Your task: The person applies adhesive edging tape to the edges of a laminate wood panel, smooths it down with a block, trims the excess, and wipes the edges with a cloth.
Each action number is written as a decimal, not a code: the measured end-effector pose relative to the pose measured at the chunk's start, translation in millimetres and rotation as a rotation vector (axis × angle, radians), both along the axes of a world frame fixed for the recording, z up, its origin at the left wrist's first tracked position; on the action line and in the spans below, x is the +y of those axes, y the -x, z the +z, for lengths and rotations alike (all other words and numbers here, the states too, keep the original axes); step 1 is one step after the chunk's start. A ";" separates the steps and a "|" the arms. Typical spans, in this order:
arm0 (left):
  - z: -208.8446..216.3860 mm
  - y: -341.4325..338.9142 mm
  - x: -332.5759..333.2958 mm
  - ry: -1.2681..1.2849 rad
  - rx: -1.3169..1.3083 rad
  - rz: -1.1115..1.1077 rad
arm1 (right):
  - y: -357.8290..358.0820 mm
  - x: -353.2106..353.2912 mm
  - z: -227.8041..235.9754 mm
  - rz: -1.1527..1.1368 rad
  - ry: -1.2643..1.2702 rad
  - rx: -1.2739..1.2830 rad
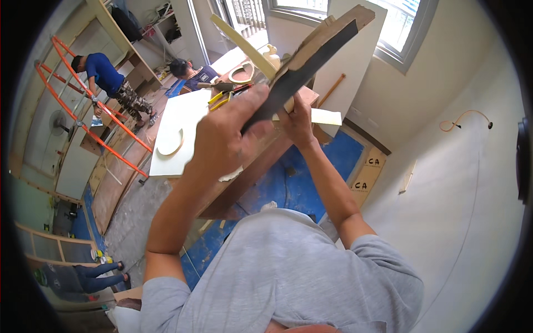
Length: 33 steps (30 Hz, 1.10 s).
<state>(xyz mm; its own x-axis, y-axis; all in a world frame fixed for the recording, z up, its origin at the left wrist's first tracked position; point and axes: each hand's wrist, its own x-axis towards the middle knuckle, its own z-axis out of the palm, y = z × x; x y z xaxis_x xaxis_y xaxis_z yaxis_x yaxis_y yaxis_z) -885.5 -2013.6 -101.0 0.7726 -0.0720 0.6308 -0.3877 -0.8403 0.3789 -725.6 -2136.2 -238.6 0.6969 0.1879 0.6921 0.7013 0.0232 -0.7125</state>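
Raised above the work table is a long wooden bar [333, 47] with a flat dark face and a rough tan back, slanting up to the right. Its lower end lies in the grip of my left hand [225, 130], whose fingers are closed and slightly blurred. Behind the bar my right hand [298, 117] is closed, with a pale end of wood between its fingers. A thin pale strip [244, 46] slants down toward that spot from the upper left; the bar hides its middle. Yellow-handled pliers [220, 101] lie just beyond my left hand.
A white panel [177, 119] bearing a curved white piece [170, 143] lies at the left. Ring-shaped wood [241, 72] sits farther back. A person in blue [105, 72] stands by an orange ladder [83, 125]; another person [194, 73] is low behind the table. Blue sheeting [341, 155] covers floor.
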 end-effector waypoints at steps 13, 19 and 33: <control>8.5 -7.3 15.3 -0.085 -0.085 0.080 | 23.0 10.6 -3.5 -0.017 0.004 -0.079; 16.8 9.1 10.9 -0.107 -0.036 0.094 | 24.7 16.5 3.4 0.016 -0.028 -0.107; 7.5 27.5 3.5 -0.191 -0.084 0.065 | 23.3 13.5 -4.1 0.006 -0.019 -0.112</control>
